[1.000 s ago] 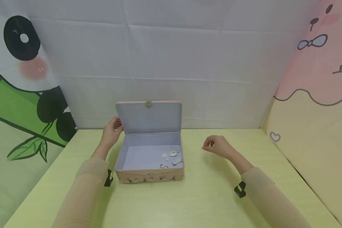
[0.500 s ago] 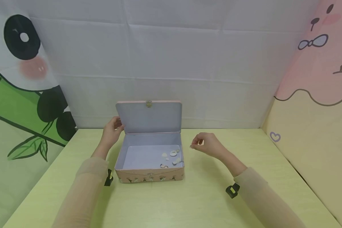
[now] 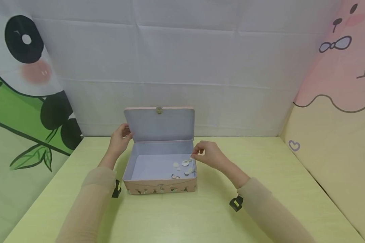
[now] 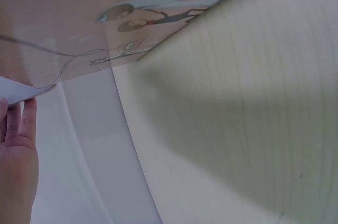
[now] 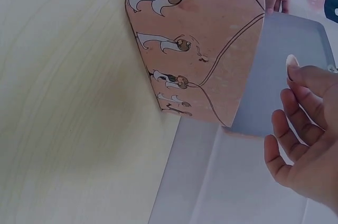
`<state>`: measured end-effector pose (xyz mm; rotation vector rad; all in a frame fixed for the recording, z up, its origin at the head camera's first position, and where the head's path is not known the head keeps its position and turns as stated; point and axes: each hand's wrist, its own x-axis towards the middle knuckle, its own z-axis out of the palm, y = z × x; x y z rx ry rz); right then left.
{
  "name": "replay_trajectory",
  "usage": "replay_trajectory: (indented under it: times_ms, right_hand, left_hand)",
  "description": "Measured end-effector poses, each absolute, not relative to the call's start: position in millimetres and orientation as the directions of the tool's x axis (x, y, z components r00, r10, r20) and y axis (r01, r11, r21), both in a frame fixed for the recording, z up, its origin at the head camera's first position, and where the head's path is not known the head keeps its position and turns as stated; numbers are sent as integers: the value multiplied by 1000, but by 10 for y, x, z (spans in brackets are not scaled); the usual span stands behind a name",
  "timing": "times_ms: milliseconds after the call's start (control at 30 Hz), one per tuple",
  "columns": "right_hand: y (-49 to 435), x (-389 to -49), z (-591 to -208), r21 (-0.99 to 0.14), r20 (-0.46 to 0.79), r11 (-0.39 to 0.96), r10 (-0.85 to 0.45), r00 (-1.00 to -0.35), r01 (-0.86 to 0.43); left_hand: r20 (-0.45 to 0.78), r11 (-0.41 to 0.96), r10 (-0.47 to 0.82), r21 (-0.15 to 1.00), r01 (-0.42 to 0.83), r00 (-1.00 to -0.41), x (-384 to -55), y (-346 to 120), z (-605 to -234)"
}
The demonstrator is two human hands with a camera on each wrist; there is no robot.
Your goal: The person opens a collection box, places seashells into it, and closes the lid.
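Note:
A pink tin box [image 3: 159, 186] with printed figures stands on the table, its hinged lid [image 3: 159, 125] raised. My left hand [image 3: 119, 142] holds the lid's left edge between thumb and fingers, as the left wrist view also shows at the lid corner [image 4: 21, 96]. Between thumb and index finger, my right hand [image 3: 210, 154] pinches a small pale seashell [image 5: 291, 61] over the box's right rim. The other fingers of that hand are loosely bent. Several small shells [image 3: 185, 163] lie on the right side of the box floor.
The light wooden table [image 3: 158, 216] extends around the box. A white cloth backdrop [image 3: 182, 60] hangs behind it, close to the lid. Printed cartoon panels stand on both sides, a panda [image 3: 27, 50] at left and a pink animal [image 3: 337, 77] at right.
My right hand has moved left from beside the box to its right rim, carrying the small seashell. The left hand stays at the lid, and the box has not moved.

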<state>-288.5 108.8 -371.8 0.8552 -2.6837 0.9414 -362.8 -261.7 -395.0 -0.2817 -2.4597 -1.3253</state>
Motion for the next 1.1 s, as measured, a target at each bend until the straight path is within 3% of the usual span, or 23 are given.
replay_trajectory:
  times_ms: [600, 1100]
  right_hand:
    - [869, -2935, -3876, -526, 290, 644, -478, -829, -556]
    - [1015, -2824, -3741, -597, 425, 585, -349, -835, -549]
  left_hand:
    - [370, 546, 15, 775, 317, -929, -3602, -2616, -3933]
    - [386, 581, 39, 741, 335, -922, -3545, -2617, -3909]
